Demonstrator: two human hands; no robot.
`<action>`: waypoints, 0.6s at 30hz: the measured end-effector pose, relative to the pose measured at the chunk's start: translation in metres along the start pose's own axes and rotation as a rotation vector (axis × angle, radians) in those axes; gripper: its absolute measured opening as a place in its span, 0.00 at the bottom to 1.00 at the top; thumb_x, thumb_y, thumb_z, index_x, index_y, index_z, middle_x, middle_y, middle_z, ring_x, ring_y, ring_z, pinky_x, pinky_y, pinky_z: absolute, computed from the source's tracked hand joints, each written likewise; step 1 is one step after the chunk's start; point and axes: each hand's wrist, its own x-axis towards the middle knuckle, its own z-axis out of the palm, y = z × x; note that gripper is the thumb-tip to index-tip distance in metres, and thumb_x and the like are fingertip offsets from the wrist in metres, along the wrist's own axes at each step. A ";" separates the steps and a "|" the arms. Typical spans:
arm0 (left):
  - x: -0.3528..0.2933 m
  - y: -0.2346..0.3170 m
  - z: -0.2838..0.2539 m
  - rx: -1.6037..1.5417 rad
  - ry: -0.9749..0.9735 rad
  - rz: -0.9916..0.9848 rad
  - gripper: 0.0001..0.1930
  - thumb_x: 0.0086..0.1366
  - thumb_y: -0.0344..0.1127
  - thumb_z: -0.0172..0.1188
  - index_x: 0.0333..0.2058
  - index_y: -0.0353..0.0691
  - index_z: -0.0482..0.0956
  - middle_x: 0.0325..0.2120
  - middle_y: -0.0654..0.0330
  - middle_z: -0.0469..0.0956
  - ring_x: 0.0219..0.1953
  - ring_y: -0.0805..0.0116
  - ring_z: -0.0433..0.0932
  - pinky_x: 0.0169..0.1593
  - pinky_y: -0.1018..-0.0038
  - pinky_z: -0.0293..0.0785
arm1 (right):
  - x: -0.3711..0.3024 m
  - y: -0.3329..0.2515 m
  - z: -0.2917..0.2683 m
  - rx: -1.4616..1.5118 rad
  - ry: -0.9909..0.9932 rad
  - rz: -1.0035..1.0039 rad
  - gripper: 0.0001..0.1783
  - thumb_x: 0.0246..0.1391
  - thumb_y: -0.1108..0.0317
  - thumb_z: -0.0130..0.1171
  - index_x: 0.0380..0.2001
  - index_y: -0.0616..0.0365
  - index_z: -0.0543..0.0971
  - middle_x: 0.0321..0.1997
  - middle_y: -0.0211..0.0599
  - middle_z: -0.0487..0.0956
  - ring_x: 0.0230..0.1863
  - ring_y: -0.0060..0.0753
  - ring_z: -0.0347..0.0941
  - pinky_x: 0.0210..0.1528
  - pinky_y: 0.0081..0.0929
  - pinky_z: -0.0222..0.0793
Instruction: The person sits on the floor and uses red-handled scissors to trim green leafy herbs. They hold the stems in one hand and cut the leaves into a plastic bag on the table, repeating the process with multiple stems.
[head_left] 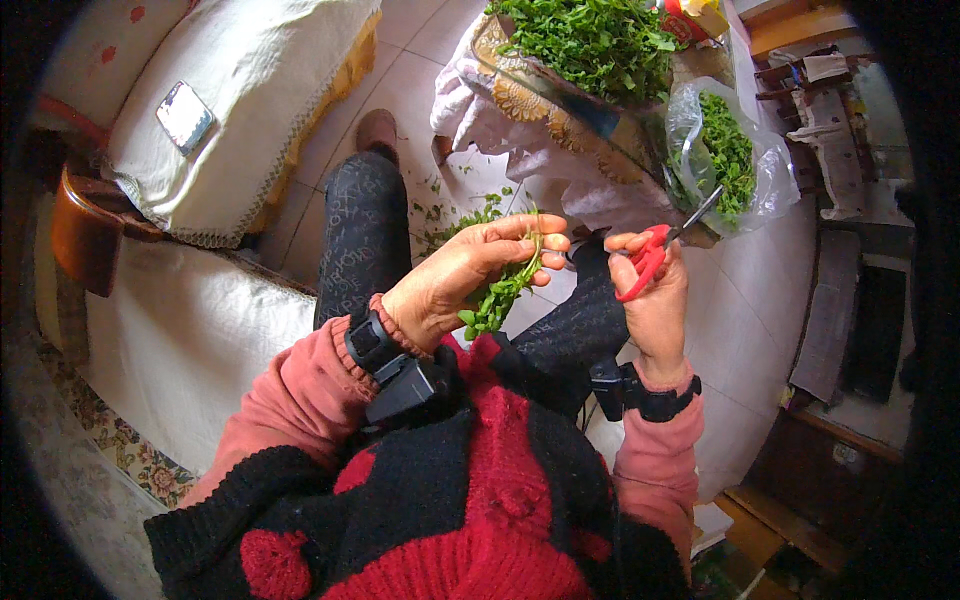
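My left hand (pixel 445 275) is closed on a small bunch of leafy green herb sprigs (pixel 492 303), held between thumb and fingers. The leaves hang down toward my lap and thin stems stick up past the fingertips. To its right, my right hand (pixel 657 315) grips a pair of scissors (pixel 652 264) by their red handles. The dark blades point up and to the right, away from the sprigs, and overlap the edge of a clear plastic bag (pixel 775 185) in view. I cannot tell whether the blades touch the bag. Cut greens (pixel 728 150) lie inside it.
A big heap of herbs (pixel 600 45) covers the low table (pixel 525 90), which has a patterned cloth. Loose bits of greens (pixel 465 215) lie scattered on the tiled floor (pixel 740 350) by my foot. On the white-covered seat (pixel 255 85) at left rests a phone (pixel 186 118).
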 end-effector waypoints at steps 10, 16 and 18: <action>0.003 -0.002 0.002 0.297 0.039 0.149 0.24 0.62 0.32 0.53 0.55 0.31 0.61 0.52 0.54 0.68 0.53 0.69 0.68 0.57 0.75 0.62 | -0.001 -0.018 0.031 0.084 -0.174 -0.025 0.10 0.44 0.77 0.63 0.30 0.58 0.72 0.30 0.32 0.76 0.32 0.21 0.72 0.35 0.20 0.68; 0.009 -0.005 -0.002 0.205 -0.012 0.157 0.26 0.62 0.32 0.53 0.57 0.32 0.58 0.53 0.53 0.66 0.55 0.66 0.66 0.58 0.73 0.62 | 0.005 -0.016 0.031 0.035 -0.192 0.081 0.09 0.46 0.78 0.60 0.30 0.60 0.70 0.29 0.33 0.76 0.31 0.24 0.74 0.34 0.20 0.69; 0.012 -0.006 -0.005 0.033 -0.011 0.126 0.26 0.62 0.33 0.52 0.57 0.32 0.57 0.54 0.53 0.66 0.56 0.65 0.66 0.57 0.71 0.63 | 0.002 -0.016 0.033 0.101 -0.168 0.115 0.08 0.47 0.78 0.59 0.30 0.61 0.70 0.28 0.32 0.75 0.28 0.23 0.73 0.33 0.18 0.68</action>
